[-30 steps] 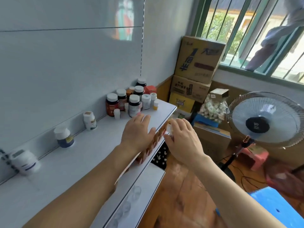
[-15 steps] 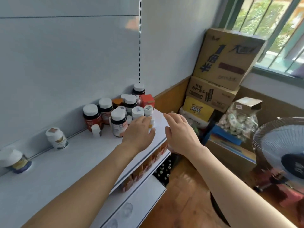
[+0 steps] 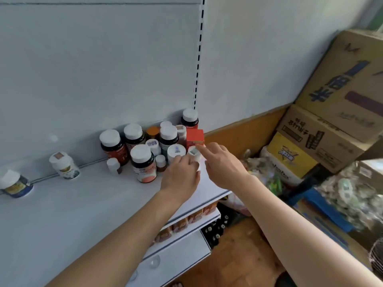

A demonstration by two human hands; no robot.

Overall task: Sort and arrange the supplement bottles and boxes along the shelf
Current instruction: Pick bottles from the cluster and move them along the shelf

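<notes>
1. A white shelf point(image 3: 62, 214) runs from lower left toward frame centre.
2. A cluster of white-capped bottles point(image 3: 143, 160) and a red box point(image 3: 194, 137) stands at its far right end.
3. Two white bottles point(image 3: 63, 165) stand apart along the back edge, at left.

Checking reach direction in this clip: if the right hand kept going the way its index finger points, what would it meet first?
Most likely the red box: the right hand points its fingertip at the box's lower front corner, just above a small white bottle. Depth is unclear.
</notes>
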